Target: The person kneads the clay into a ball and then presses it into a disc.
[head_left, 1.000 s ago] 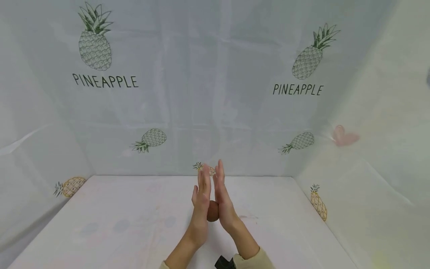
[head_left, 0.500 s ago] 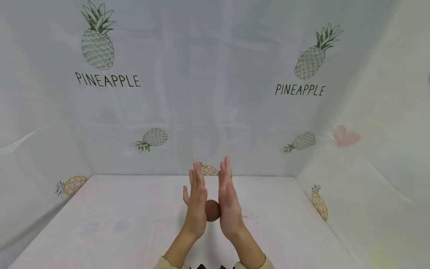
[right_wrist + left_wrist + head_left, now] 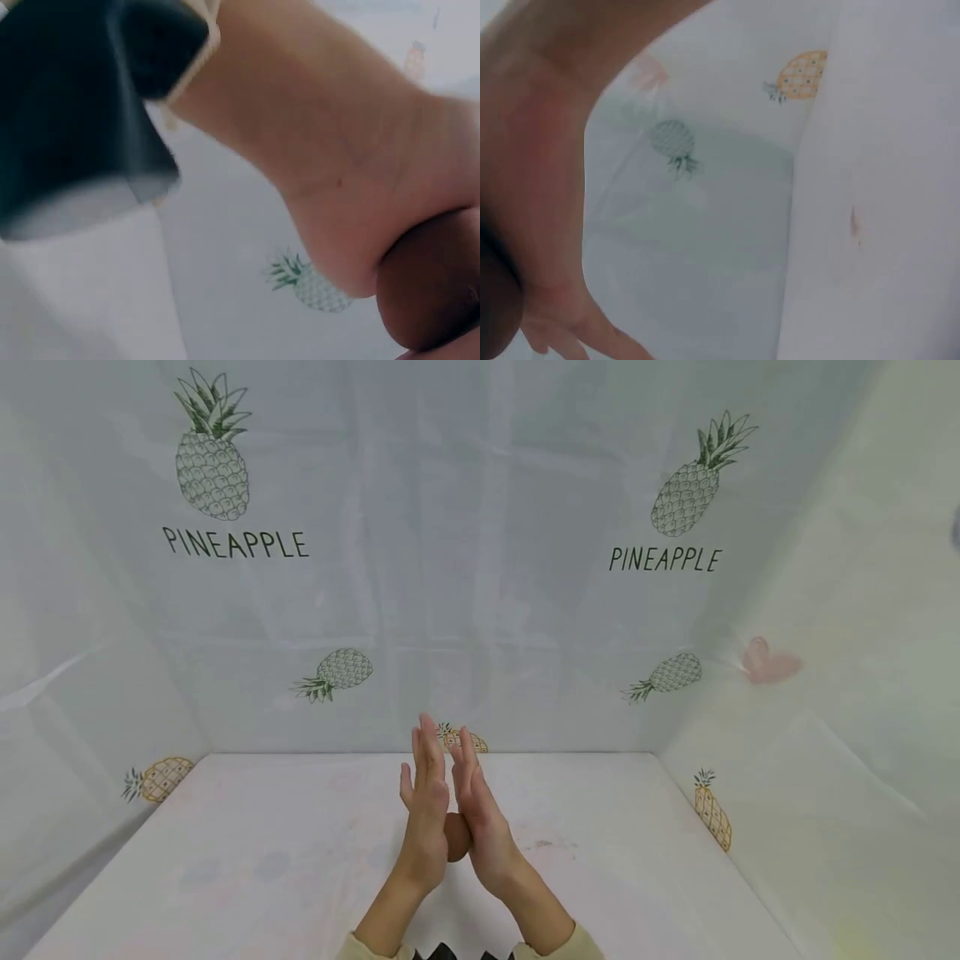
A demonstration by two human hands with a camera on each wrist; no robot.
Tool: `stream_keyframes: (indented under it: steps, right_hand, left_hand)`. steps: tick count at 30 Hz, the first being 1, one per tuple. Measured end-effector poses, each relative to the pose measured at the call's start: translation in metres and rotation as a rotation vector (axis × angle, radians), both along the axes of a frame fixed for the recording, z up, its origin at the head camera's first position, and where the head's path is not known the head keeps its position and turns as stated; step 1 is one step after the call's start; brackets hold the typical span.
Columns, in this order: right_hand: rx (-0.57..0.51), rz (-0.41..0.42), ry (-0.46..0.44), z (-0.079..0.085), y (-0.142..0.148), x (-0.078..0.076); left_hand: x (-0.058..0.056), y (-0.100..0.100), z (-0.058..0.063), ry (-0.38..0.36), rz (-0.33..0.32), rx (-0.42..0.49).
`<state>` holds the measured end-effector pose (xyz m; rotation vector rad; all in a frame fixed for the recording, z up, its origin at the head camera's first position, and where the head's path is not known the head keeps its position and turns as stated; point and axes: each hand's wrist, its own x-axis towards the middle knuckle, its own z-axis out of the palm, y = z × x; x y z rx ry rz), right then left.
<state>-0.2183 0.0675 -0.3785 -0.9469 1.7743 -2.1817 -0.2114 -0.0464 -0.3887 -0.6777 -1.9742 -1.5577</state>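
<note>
A smooth brown ball [image 3: 457, 837], clay-like in look, sits between two facing palms in the head view. My left hand [image 3: 427, 818] lies along its left side, fingers straight and pointing up and forward. On the other side my right hand [image 3: 483, 827] presses against it, its fingers likewise extended. The hands are held over the table and slant toward each other. In the right wrist view the ball [image 3: 431, 285] is squeezed against the heel of a palm. Only a dark edge of the ball [image 3: 496, 304] shows in the left wrist view.
A white table [image 3: 637, 860] with faint stains spreads below the hands. Pineapple-printed sheeting [image 3: 480, 568] hangs behind it and along both sides. A dark wrist-worn device [image 3: 82, 112] fills the upper left of the right wrist view.
Both hands and the ball have shifted left. The palms slide back and forth against each other, the right hand having moved forward, then back, relative to the left.
</note>
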Motion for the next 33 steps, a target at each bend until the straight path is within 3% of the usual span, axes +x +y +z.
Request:
stream_keyframes:
  steps: [4,10,17,20,24,29,33]
  right_hand:
    - [0.003,-0.020,0.011,0.004,0.000,0.009]
    - [-0.031,-0.083,0.079,0.015,0.009,0.020]
    - [-0.121,-0.167,0.156,0.022,0.023,0.017]
    - [-0.134,-0.187,0.180,0.020,0.025,0.009]
    - [-0.138,-0.164,0.198,0.014,0.025,-0.002]
    - [-0.134,-0.089,0.180,0.006,0.019,-0.009]
    - [-0.099,-0.037,0.130,0.002,0.011,-0.008]
  left_hand:
    - [-0.005,-0.006,0.001,-0.066,-0.009,0.040]
    - [-0.007,0.000,-0.001,-0.145,-0.033,0.028]
    - [-0.001,0.016,-0.007,-0.179,-0.140,-0.006]
    - [0.003,0.019,-0.010,-0.169,-0.194,0.010]
    - [0.008,0.020,-0.010,-0.134,-0.217,0.015]
    - [0.014,0.017,-0.003,-0.074,-0.206,0.033]
    - [0.015,0.011,0.003,-0.046,-0.161,0.038]
